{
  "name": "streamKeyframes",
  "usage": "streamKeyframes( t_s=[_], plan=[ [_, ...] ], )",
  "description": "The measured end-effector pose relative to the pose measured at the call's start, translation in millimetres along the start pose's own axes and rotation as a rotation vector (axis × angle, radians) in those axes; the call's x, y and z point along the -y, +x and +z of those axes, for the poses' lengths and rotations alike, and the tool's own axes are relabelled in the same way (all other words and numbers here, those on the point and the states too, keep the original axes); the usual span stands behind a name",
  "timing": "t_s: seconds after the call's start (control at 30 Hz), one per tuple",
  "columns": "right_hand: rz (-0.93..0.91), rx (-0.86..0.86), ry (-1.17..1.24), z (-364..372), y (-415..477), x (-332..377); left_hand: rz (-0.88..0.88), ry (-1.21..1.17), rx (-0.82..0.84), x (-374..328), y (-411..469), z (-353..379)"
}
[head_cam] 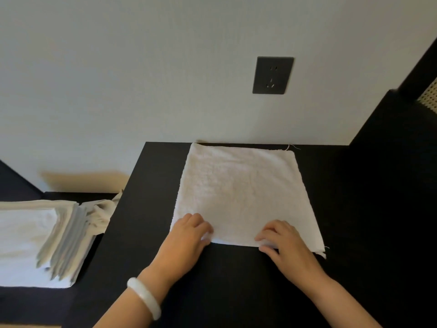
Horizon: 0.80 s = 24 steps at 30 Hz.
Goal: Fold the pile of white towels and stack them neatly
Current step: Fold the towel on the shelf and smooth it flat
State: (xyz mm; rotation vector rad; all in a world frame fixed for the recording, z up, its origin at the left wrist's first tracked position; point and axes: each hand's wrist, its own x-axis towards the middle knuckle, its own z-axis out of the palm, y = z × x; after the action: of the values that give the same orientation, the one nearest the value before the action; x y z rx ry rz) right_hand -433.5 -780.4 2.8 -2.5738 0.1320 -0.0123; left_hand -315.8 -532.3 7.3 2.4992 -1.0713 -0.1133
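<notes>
one white towel (241, 197) lies spread flat on the black table (146, 209), and both hands are down on its near edge. the left hand (189, 235) has its fingers curled over the near left corner and pinches the cloth there. the right hand (283, 242) sits further along the same edge, short of the right corner, with fingers bent and thumb tucked at the hem, gripping it too. the rest of the towel stretches away from both hands to the foot of the pale wall (118, 79), and a loose thread sticks out at its far right corner.

well out to the left of the left hand, on a lower dark surface, stands a stack of folded towels (35, 237), its edges a little fanned. just beyond the stack a crumpled towel (101, 214) slumps against the side of the table. a white bracelet (144, 298) rings the left wrist.

up on the wall, beyond the right hand, is a dark socket (273, 75). off to the right of the right hand, well apart from it, a tall dark piece of furniture (390, 162) closes off the table's end, with a bit of woven cane panel (429, 98) showing near its top.
</notes>
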Motion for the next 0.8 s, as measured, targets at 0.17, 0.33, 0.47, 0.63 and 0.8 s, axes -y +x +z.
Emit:
streamKeyframes(
  t_s=[0.17, 0.33, 0.47, 0.63, 0.8],
  plan=[
    [0.092, -0.036, 0.178, 6, 4, -4, -0.073, -0.070, 0.087, 12, -1, -7],
    [0.141, 0.152, 0.152, -18, 1, 4, -0.103, -0.148, 0.178, 10, -14, -14],
    [0.026, -0.029, -0.052, -7, 27, 27, -0.017, 0.012, 0.003, -10, 11, 8],
    [-0.084, 0.182, -0.292, 31, 58, 25, -0.025, 0.329, 0.077, 8, 36, 46],
    [0.392, 0.022, -0.353, -5, 50, -38, -0.217, 0.326, 0.002, 49, 25, 35]
  ],
)
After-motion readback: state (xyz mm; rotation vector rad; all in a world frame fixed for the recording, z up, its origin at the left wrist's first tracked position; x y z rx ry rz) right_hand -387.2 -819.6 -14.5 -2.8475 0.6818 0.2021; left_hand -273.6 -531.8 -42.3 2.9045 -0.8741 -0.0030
